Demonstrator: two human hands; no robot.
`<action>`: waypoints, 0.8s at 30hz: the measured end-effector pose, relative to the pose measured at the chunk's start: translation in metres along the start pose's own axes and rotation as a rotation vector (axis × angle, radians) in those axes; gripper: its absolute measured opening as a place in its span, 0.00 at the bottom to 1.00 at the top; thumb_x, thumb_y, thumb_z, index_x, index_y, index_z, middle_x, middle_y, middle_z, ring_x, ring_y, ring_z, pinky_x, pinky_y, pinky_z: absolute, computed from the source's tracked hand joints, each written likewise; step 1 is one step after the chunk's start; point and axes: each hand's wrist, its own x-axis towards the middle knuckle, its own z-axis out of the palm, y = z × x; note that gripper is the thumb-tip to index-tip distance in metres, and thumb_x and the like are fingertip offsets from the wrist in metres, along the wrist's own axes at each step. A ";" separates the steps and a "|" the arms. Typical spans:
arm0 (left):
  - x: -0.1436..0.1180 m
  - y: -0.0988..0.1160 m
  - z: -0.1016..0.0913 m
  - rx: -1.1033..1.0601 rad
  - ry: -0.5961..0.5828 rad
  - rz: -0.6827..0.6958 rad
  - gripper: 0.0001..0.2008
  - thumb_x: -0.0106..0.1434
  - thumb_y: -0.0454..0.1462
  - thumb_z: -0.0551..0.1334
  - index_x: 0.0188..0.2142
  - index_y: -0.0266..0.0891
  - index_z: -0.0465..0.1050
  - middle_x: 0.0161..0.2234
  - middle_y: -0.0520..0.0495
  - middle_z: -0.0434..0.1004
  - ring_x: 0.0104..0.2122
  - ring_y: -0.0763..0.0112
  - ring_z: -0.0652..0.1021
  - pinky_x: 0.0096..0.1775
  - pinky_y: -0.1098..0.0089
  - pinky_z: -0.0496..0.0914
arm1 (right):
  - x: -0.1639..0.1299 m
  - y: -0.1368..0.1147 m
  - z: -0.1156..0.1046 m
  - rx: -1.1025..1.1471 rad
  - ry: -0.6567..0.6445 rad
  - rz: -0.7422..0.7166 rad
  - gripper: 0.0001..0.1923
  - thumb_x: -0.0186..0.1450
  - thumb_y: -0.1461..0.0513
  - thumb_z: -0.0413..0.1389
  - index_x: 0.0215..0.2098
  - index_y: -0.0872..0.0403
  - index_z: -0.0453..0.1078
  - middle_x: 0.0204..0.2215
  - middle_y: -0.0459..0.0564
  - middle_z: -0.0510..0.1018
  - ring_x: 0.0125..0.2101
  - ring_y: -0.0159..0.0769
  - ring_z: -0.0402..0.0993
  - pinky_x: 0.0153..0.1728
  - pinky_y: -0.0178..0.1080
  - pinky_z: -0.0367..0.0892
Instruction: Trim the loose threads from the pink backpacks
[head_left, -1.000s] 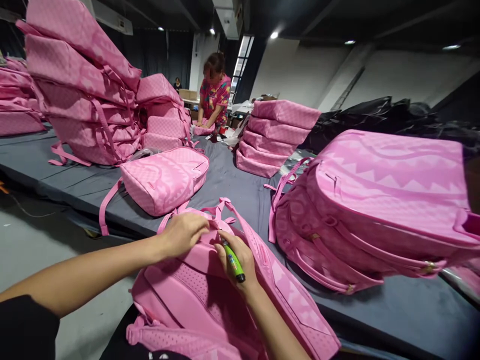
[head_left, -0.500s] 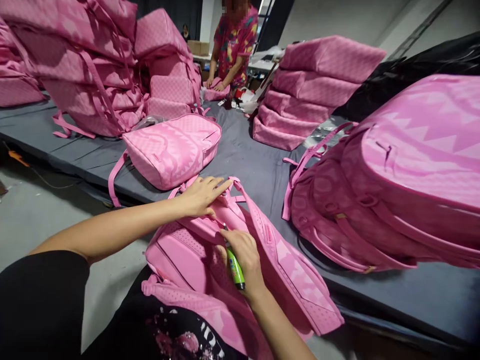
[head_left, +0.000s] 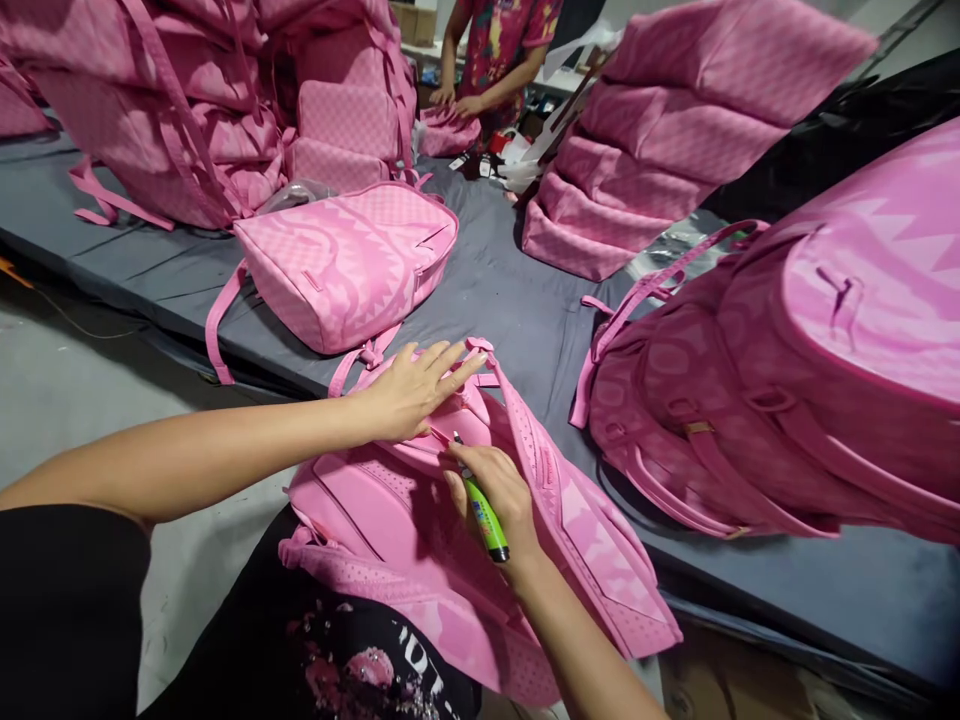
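A pink backpack (head_left: 352,505) leans at the table edge against my lap, its perforated back panel and shoulder straps facing me. My left hand (head_left: 409,392) lies flat across its top near the handle, fingers stretched out and pressing the fabric. In my right hand (head_left: 501,490) is a green marker pen (head_left: 485,515) with a black rear end. Its narrow dark tip points up and away, close to the pink fabric just below my left fingers. Whether the tip touches the fabric I cannot tell.
A smaller pink backpack (head_left: 345,265) lies just beyond on the dark-covered table (head_left: 495,270). Stacked pink bags (head_left: 180,120) rise at left, another stack (head_left: 637,150) behind right. A large pink backpack (head_left: 720,400) sits close on the right. Across the table, a person (head_left: 499,60) handles a pink item.
The view has tilted down and shifted slightly. My left hand stays spread on the backpack, and my right hand still holds the marker pen close to the same spot.
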 end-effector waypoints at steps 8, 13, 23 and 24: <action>0.003 -0.003 0.006 -0.012 0.005 -0.027 0.51 0.60 0.39 0.64 0.71 0.37 0.30 0.71 0.34 0.37 0.68 0.47 0.51 0.61 0.48 0.53 | -0.001 0.004 -0.007 -0.036 -0.082 -0.007 0.21 0.66 0.65 0.56 0.57 0.54 0.66 0.42 0.56 0.78 0.42 0.42 0.76 0.46 0.47 0.73; 0.009 -0.003 0.010 -0.023 -0.027 -0.094 0.52 0.60 0.40 0.65 0.71 0.38 0.30 0.71 0.33 0.35 0.68 0.45 0.50 0.59 0.51 0.57 | 0.030 0.006 -0.010 -0.091 -0.357 0.100 0.19 0.69 0.56 0.52 0.55 0.56 0.69 0.36 0.54 0.81 0.35 0.42 0.76 0.39 0.44 0.69; 0.014 -0.006 0.022 -0.064 -0.001 -0.092 0.50 0.62 0.42 0.63 0.71 0.38 0.28 0.71 0.30 0.31 0.69 0.42 0.45 0.62 0.46 0.50 | 0.029 0.018 0.000 -0.335 -0.536 0.013 0.23 0.71 0.59 0.51 0.63 0.56 0.63 0.41 0.58 0.82 0.39 0.46 0.75 0.50 0.54 0.63; 0.015 -0.006 0.024 -0.069 0.016 -0.064 0.49 0.63 0.41 0.62 0.71 0.39 0.28 0.71 0.31 0.31 0.70 0.43 0.43 0.63 0.44 0.47 | 0.027 0.019 0.002 -0.347 -0.517 0.008 0.23 0.71 0.59 0.51 0.63 0.57 0.63 0.42 0.58 0.82 0.40 0.46 0.76 0.51 0.54 0.64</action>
